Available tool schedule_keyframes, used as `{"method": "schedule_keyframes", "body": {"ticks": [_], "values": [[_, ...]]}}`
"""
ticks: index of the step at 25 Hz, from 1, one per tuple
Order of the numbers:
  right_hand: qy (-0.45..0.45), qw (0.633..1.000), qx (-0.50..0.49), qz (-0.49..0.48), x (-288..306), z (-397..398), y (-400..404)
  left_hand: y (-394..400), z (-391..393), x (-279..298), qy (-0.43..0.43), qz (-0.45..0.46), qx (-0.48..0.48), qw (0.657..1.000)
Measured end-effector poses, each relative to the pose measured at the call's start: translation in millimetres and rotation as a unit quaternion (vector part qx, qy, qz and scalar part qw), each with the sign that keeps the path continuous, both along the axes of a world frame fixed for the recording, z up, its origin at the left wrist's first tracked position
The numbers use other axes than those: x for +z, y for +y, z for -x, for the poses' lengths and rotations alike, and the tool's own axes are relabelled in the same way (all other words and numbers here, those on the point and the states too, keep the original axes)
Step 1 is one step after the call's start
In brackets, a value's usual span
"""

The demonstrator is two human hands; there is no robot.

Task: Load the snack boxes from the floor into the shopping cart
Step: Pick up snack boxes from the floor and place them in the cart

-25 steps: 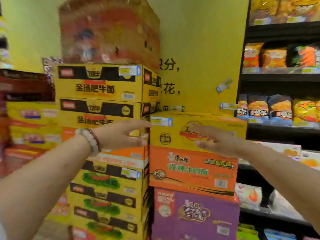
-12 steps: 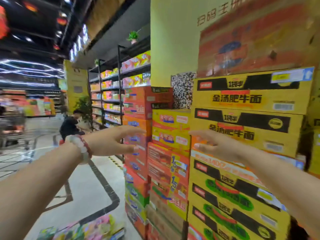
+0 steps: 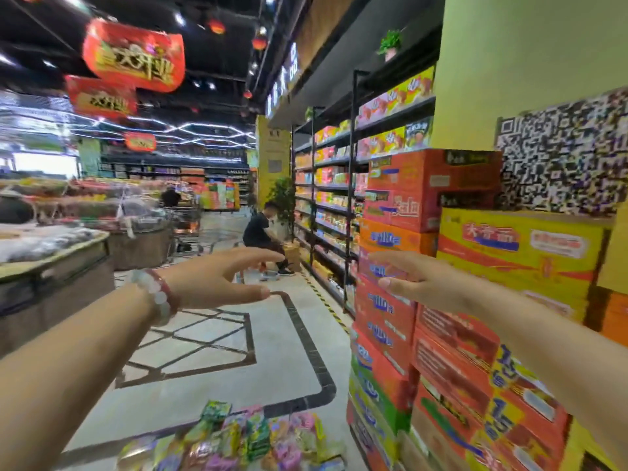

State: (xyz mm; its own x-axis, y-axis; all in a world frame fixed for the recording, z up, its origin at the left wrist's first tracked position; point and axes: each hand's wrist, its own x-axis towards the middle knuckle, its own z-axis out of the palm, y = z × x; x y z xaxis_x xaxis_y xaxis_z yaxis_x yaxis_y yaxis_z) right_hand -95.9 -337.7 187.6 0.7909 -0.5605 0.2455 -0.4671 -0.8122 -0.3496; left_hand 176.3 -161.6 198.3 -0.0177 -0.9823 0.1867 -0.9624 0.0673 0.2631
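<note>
We hold both arms out at chest height in a supermarket aisle. Our left hand (image 3: 221,277) hangs in the air over the tiled floor (image 3: 204,379), fingers straight and loosely together, thumb dropped away beneath them, gripping nothing; a bead bracelet (image 3: 159,297) circles that wrist. Our right hand (image 3: 421,283) mirrors it, fingers extended and close together, thumb apart below, palm toward the left hand. It sits in front of the box stacks, and we cannot tell whether it touches them.

The snack boxes (image 3: 452,341) stand at right in 2 or more columns rising from the floor against a yellow-green pillar (image 3: 530,59). Each lies flat with its long axis level, printed faces toward the aisle. A yellow box (image 3: 520,256) tops the nearer column, orange-red ones (image 3: 431,188) the farther. A QR poster (image 3: 564,158) hangs on the pillar above them.

At the bottom edge, a heap of bright snack packets (image 3: 238,440) is blurred. Stocked shelves (image 3: 339,185) run down the aisle, where a person in black (image 3: 261,232) crouches. Red banners (image 3: 136,52) hang from the dark ceiling, and a produce bin (image 3: 54,263) sits at left.
</note>
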Motion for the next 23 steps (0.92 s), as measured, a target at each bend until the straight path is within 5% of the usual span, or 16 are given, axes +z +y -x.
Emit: {"method": "schedule_keyframes", "body": {"ticks": [13, 23], "values": [[0.093, 0.981, 0.155, -0.071, -117, -222, -198, -153, -159, -139, 0.117, -0.057, 0.112, 0.985], [0.152, 0.962, 0.093, -0.209, -265, -359, -340, -317, -303, -277, 0.176, -0.151, 0.122, 0.965]]}}
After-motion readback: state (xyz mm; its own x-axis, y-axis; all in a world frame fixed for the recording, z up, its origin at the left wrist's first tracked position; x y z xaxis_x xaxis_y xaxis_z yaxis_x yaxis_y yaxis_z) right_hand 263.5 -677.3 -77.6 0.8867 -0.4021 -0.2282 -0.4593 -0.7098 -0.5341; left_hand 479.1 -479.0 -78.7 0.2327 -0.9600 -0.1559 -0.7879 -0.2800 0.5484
